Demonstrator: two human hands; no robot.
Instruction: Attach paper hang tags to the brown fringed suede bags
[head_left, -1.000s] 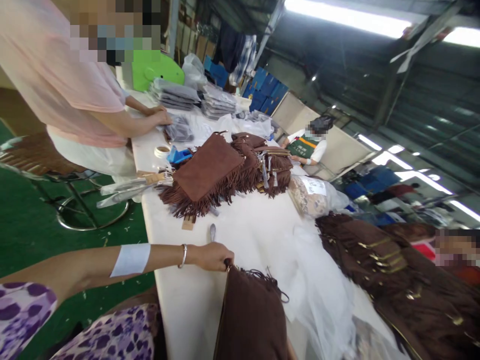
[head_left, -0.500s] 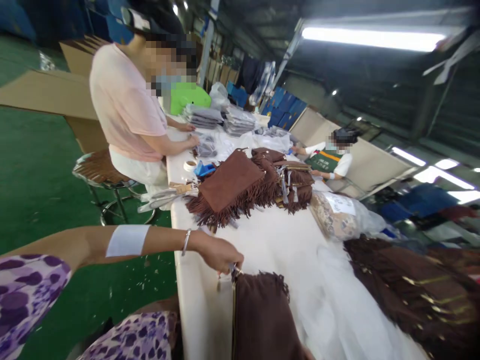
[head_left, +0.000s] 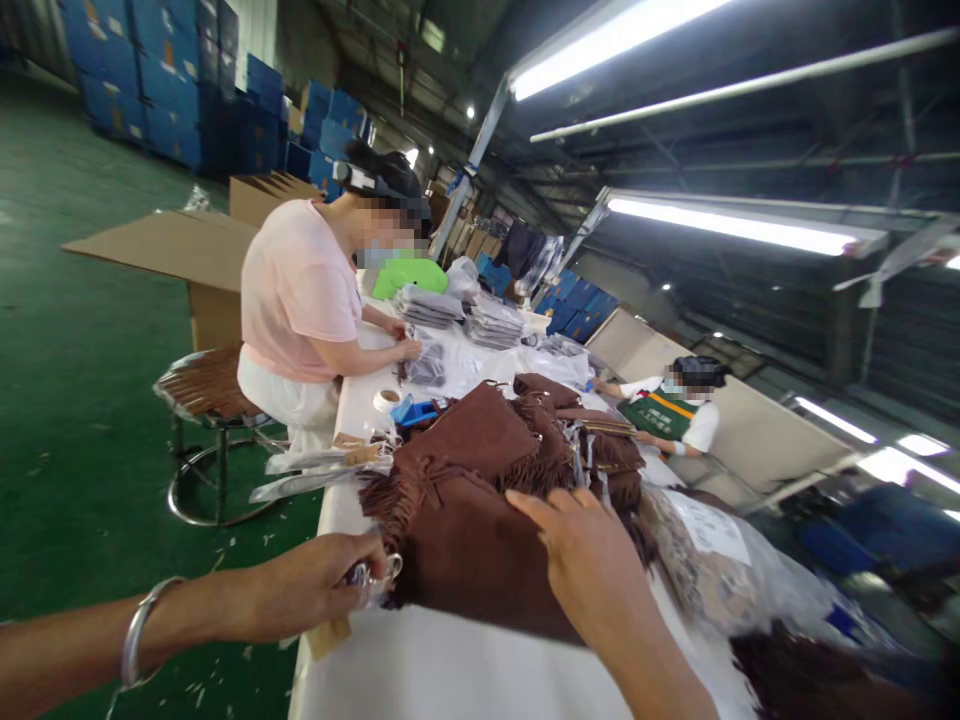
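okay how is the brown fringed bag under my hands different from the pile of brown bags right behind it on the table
The brown fringed bag is a single piece lying flat at the near end of the white table; the pile of brown bags is several heaped together farther along. The near bag is being handled: the left hand grips metal hardware at its edge and the right hand lies flat on it. No hand touches the pile. Both are brown suede-like material with fringe.

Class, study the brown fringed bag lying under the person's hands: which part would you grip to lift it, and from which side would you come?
Probably grip the brown fringed bag at its near-left corner, coming from the left table edge. The metal ring and card tag there, already pinched by the left hand, stick out clear of the fringe. The right hand lies flat on top.
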